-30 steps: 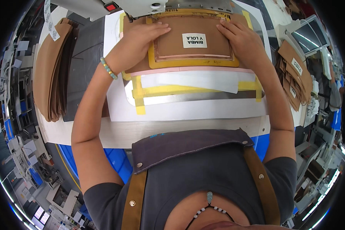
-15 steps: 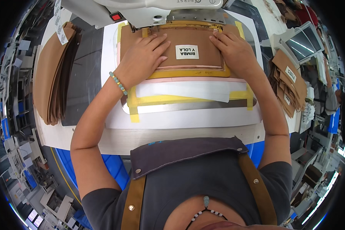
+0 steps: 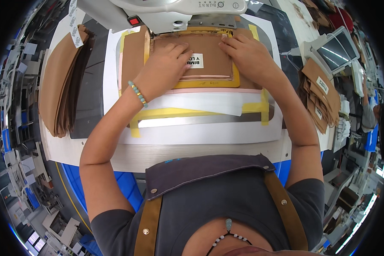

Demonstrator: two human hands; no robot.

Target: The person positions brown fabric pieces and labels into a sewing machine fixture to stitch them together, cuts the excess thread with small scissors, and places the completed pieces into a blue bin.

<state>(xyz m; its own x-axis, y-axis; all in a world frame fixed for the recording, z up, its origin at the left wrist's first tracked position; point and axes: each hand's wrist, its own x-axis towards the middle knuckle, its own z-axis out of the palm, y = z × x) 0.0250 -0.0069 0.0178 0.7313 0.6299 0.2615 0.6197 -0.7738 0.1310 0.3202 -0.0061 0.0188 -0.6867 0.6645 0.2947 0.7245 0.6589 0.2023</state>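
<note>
A yellow-edged rectangular frame (image 3: 209, 84) lies under the white machine head, with a brown sheet (image 3: 205, 45) showing inside it. On this sheet sits a small white printed label (image 3: 197, 61). My left hand (image 3: 168, 64) rests flat over the frame's left part, fingers stretched out, fingertips covering the label's left side. My right hand (image 3: 245, 53) lies on the frame's right edge, its fingers extended and touching the upper right corner. Beneath are brown and pink layers and a white sheet (image 3: 196, 102) held with yellow tape (image 3: 170, 113) on a white board (image 3: 200, 136).
The white machine head (image 3: 192, 10), with a red switch (image 3: 134, 20), overhangs the far side. A stack of brown sheets (image 3: 59, 85) stands at the left. Labelled brown pieces (image 3: 315, 81) lie at the right, beside a tilted screen (image 3: 337, 47).
The frame, brown sheet and taped board have slid left under the machine. My right hand has moved left with them; my left hand now covers part of the label.
</note>
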